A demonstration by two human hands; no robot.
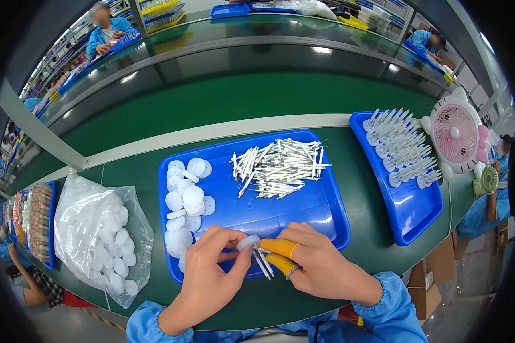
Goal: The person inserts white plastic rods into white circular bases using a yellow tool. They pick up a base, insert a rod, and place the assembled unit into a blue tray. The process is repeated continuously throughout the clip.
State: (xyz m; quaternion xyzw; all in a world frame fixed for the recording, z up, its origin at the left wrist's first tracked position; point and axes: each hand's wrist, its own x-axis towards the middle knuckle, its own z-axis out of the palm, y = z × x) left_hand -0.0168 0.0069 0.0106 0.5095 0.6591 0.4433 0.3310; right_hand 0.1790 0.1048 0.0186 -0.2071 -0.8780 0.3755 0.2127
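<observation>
Over the near edge of a blue tray (229,214), my left hand (214,274) pinches a round white plastic disc (247,242) between thumb and fingers. My right hand (326,266), with yellow finger cots on thumb and forefinger, is closed on a few thin white sticks (264,266) that hang down beside the disc. Its fingertips meet the disc's side; the exact contact is hidden. Inside the tray, several similar discs (192,197) lie along the left side. A loose heap of white sticks (277,170), some with thin wire-like ends, lies at the far right.
A clear bag of white discs (110,251) stands at left, beside a tray of tube-like parts (40,223). At right, a second blue tray (409,223) holds discs with upright sticks (400,146), near a pink-white fan (454,132). Beyond runs a green conveyor (240,94); co-workers (109,34) sit across.
</observation>
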